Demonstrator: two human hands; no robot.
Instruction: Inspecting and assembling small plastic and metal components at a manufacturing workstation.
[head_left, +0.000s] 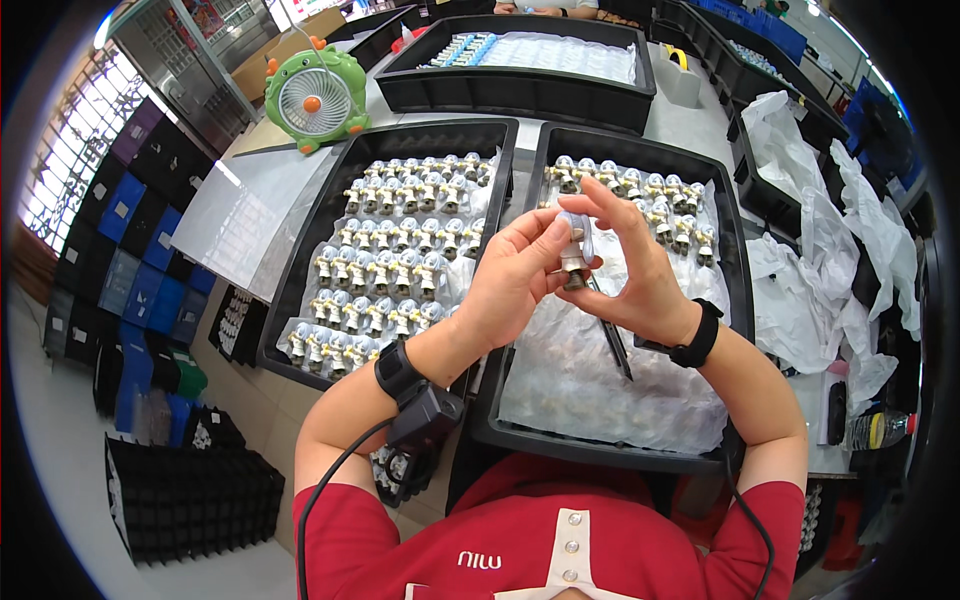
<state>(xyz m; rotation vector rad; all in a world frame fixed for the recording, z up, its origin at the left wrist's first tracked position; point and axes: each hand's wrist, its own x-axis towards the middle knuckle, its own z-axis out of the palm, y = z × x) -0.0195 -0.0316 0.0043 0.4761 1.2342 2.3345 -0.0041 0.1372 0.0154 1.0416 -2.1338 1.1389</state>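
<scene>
A small figurine (576,262) with pale hair, a whitish outfit and dark feet is held upright between my hands, above the right-hand tray. My left hand (517,275) pinches it from the side between thumb and fingers. Around its top and base curl the index finger and thumb of my right hand (648,278). A thin dark tool, like tweezers (613,345), slants down from between my hands; which hand keeps it is hidden. Beneath, the black right tray (742,300) holds similar figurines along its far part, with white wrapping sheet (610,400) over its near part.
At left, another black tray (290,290) carries rows of figurines. A green fan (318,100) stands beyond it. Across the back sits a black tray (520,95); crumpled white sheets (800,290) and a bottle (878,430) are at right. A cable (325,480) runs along my left arm.
</scene>
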